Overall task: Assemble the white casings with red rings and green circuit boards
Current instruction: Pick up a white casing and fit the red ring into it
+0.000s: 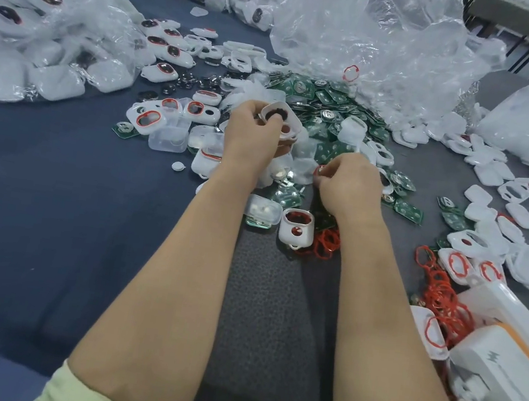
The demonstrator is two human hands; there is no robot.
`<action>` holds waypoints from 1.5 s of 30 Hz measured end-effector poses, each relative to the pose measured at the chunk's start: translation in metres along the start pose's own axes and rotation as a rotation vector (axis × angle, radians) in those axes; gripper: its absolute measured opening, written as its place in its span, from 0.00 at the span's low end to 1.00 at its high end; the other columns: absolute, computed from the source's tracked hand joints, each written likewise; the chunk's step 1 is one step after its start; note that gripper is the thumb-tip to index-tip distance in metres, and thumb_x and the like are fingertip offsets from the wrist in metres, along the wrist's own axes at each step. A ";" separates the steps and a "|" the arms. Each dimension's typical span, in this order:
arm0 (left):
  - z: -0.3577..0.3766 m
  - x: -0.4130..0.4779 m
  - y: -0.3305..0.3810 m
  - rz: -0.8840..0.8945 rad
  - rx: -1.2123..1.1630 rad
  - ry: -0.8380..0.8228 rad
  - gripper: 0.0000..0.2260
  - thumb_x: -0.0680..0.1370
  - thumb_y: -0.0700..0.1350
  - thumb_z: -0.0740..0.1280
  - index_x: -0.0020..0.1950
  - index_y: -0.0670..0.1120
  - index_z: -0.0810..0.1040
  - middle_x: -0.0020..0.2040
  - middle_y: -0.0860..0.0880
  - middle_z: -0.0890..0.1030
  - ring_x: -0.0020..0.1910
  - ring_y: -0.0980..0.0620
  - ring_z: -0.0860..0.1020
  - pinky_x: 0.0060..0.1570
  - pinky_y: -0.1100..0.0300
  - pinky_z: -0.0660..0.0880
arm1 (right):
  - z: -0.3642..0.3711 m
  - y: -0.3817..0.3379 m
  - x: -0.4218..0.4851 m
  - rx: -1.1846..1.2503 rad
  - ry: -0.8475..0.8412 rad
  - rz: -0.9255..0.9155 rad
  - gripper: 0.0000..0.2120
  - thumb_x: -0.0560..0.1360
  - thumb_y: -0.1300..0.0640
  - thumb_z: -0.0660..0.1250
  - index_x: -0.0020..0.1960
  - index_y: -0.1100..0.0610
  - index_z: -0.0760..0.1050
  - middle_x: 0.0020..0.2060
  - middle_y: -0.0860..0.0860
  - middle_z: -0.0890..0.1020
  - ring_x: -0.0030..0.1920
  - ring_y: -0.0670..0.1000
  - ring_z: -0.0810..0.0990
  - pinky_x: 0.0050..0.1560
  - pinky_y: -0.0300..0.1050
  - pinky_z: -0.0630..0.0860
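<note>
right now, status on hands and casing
Left hand grips white casing, raised. Right hand pinches red piece, likely a ring. Green circuit boards piled around.

I take this for a small-parts assembly workshop, since I look down on a dark cloth-covered table point(35, 202) heaped with clear plastic bags point(364, 37) of white casings point(55, 82), a loose pile of green circuit boards point(334, 101) and tangles of red rings point(443, 293).
</note>
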State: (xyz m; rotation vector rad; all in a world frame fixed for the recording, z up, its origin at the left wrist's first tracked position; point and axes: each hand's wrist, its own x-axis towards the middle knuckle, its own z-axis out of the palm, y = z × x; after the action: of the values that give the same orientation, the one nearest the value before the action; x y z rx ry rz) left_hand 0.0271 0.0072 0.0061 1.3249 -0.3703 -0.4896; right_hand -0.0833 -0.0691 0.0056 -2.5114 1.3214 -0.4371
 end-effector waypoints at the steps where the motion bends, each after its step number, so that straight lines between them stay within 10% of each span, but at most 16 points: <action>1: 0.000 0.000 0.000 -0.002 -0.003 0.001 0.06 0.80 0.37 0.62 0.46 0.47 0.72 0.43 0.47 0.78 0.39 0.52 0.80 0.31 0.66 0.76 | 0.001 0.002 0.001 0.083 0.053 -0.004 0.08 0.76 0.58 0.67 0.53 0.60 0.79 0.52 0.57 0.81 0.52 0.54 0.78 0.51 0.43 0.71; 8: 0.000 0.002 -0.002 0.010 0.017 0.011 0.04 0.80 0.37 0.62 0.49 0.45 0.73 0.45 0.47 0.78 0.40 0.52 0.80 0.34 0.65 0.78 | -0.007 0.009 0.005 0.398 0.223 0.036 0.03 0.75 0.61 0.66 0.47 0.56 0.78 0.36 0.46 0.77 0.36 0.40 0.75 0.36 0.31 0.66; 17: 0.001 0.001 -0.002 0.005 0.036 0.015 0.06 0.79 0.38 0.63 0.45 0.48 0.73 0.46 0.47 0.78 0.42 0.51 0.81 0.34 0.64 0.78 | -0.020 0.015 0.003 0.242 0.237 0.105 0.12 0.74 0.67 0.60 0.50 0.55 0.78 0.54 0.55 0.78 0.54 0.54 0.76 0.47 0.40 0.67; 22: 0.002 0.001 -0.001 -0.010 0.036 -0.012 0.05 0.80 0.38 0.63 0.54 0.42 0.74 0.48 0.45 0.78 0.44 0.49 0.81 0.34 0.65 0.78 | -0.017 0.011 -0.002 0.091 -0.083 0.081 0.09 0.73 0.65 0.67 0.46 0.53 0.82 0.49 0.55 0.83 0.53 0.55 0.80 0.53 0.45 0.77; 45: 0.002 -0.003 0.000 -0.058 0.030 -0.055 0.04 0.79 0.39 0.63 0.53 0.45 0.73 0.54 0.43 0.77 0.48 0.46 0.81 0.34 0.65 0.78 | -0.013 0.017 0.002 0.082 0.210 0.137 0.14 0.75 0.64 0.60 0.53 0.53 0.82 0.61 0.60 0.72 0.61 0.62 0.71 0.58 0.48 0.70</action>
State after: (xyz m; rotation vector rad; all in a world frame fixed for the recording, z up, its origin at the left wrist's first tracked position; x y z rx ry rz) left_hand 0.0233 0.0075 0.0062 1.3567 -0.3866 -0.5722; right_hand -0.0996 -0.0813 0.0119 -2.3414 1.5077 -0.7253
